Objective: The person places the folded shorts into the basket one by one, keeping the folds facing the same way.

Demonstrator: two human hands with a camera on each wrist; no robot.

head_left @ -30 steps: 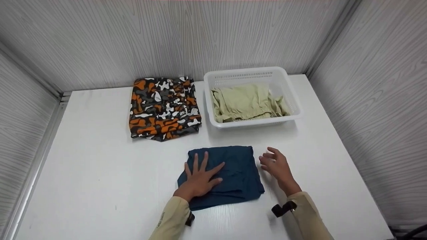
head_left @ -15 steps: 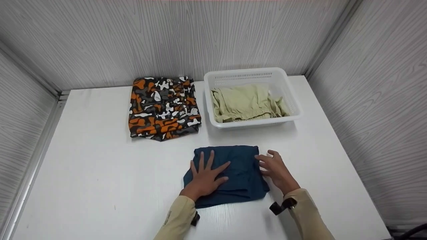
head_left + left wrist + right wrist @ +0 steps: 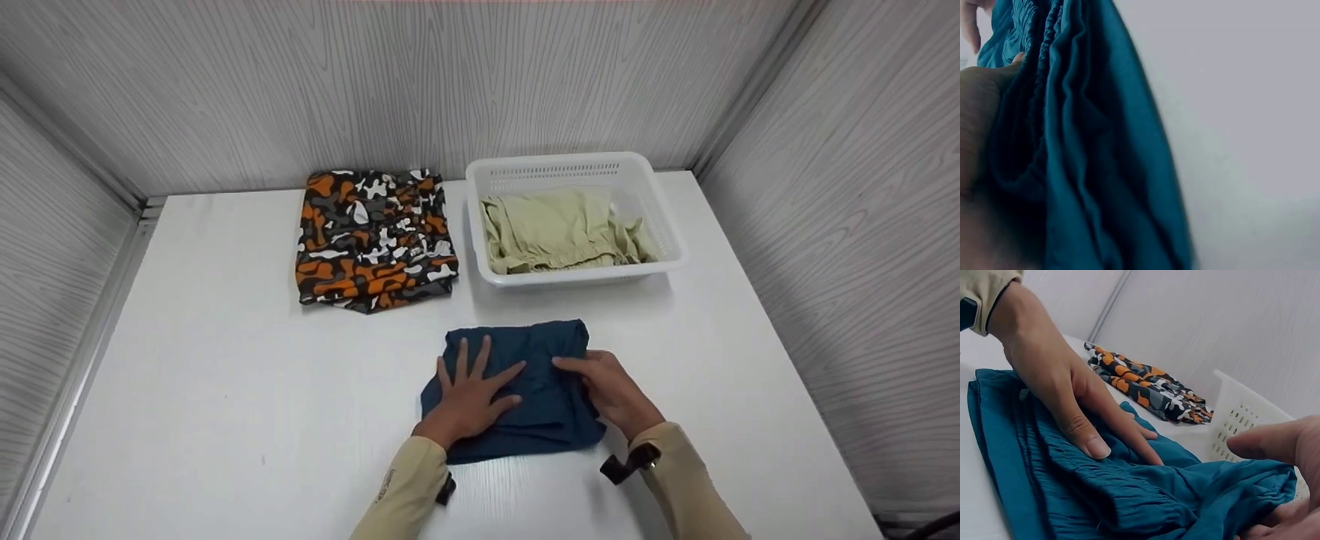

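Observation:
A folded blue garment (image 3: pixel 541 401) with a gathered elastic waistband lies near the front of the white table. My left hand (image 3: pixel 469 405) rests flat on its left half, fingers spread wide. At the upper right edge, my right hand (image 3: pixel 615 394) pinches the cloth, its thumb or forefinger on top and other fingers tucked beneath. The right wrist view shows the pinched corner of the garment (image 3: pixel 1230 489) lifted, with right-hand fingers (image 3: pixel 1283 520) under it. Up close in the left wrist view, the folded layers (image 3: pixel 1112 157) hang in soft ridges beside my left hand.
Behind to the left, a folded camouflage-print garment (image 3: pixel 375 240) in orange, black and white lies on the table (image 3: pixel 225 360). A white perforated basket (image 3: pixel 577 279) stands beside it, holding a pale green garment (image 3: pixel 555 229). Grey wood-grain panels (image 3: pixel 375 82) enclose the back and sides.
The right hand has moved left from beside the blue garment and taken hold of its right edge, raising the corner slightly. The left hand stays spread on it; together they shifted slightly right.

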